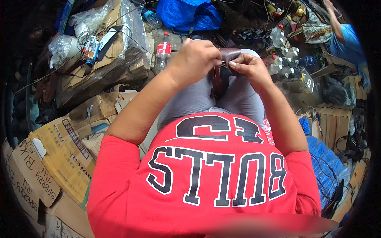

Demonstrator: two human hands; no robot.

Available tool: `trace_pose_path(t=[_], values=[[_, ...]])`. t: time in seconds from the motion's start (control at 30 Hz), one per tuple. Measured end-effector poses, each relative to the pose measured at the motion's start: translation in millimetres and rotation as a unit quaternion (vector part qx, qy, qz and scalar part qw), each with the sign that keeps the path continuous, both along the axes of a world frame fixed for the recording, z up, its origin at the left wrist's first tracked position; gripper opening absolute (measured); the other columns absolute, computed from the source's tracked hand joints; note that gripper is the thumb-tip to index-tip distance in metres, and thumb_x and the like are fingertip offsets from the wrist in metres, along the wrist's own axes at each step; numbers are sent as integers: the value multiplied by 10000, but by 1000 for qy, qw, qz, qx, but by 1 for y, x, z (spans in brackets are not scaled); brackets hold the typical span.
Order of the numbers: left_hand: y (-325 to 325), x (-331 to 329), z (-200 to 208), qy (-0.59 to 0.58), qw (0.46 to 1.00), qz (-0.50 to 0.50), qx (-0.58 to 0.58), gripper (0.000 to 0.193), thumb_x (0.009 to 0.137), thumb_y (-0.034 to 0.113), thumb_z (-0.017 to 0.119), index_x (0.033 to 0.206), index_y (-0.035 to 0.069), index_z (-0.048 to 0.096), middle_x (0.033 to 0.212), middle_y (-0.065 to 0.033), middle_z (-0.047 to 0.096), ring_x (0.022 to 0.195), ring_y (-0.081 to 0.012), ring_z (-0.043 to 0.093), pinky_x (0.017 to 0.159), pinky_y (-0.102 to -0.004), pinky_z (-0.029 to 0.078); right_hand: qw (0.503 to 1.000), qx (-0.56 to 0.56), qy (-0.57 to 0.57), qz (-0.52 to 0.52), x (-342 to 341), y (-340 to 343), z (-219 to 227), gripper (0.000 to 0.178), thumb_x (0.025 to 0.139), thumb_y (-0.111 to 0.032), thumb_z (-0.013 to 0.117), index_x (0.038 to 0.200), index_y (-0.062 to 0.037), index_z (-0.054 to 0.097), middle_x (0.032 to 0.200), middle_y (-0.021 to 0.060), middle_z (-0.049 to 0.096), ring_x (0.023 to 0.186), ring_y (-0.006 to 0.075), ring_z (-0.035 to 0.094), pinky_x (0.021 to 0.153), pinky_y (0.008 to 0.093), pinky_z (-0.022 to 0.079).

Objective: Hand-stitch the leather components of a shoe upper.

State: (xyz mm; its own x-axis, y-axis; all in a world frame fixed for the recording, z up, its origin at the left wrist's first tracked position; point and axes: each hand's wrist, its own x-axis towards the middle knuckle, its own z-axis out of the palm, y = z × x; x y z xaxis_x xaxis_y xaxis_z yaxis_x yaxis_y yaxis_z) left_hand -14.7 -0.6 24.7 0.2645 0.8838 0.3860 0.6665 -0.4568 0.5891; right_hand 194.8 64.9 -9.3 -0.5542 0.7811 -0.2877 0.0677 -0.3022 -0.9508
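A brown leather strap point(220, 73) is pinched between the left hand point(193, 60) and the right hand point(249, 66), fingers of both closed on its folded upper end, while its length hangs down between the person's grey-trousered knees point(190, 99). Around the seated person lie flattened cardboard boxes point(59, 154). Near the left hand stands a red-labelled plastic bottle point(163, 51); clear bottles point(282, 59) cluster beyond the right hand, a blue bag point(189, 15) further off.

Clear plastic bottle with a red label point(163, 53) standing amid clutter. Left of that bottle, flattened brown cardboard boxes point(63, 154) and crumpled clear plastic bags point(85, 20). Above and right of it, a bright blue plastic sack point(190, 14). Far right of it, a cluster of small clear bottles with white caps point(283, 59) and another person's blue sleeve point(349, 41).
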Motion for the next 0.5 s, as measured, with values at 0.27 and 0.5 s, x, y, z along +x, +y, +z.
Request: trace_pose_path(t=[0.27,0.5], values=[[0,9,-13,263,962,-9,71,111,762,124,555,873,118,568,834,-33,566,816,-223,585,742,-368,388,1000,-5,-8,12,-8,-12,-4,91,758,-49,703,782,-13,623,748,26,630,691,96,558,671,229,439],[2,-1,-2,331,939,-80,46,190,759,67,513,936,129,545,877,-48,527,889,-204,577,753,-367,381,997,32,-72,26,17,2,9,88,767,-70,690,783,-43,608,753,2,608,720,69,535,669,220,410]])
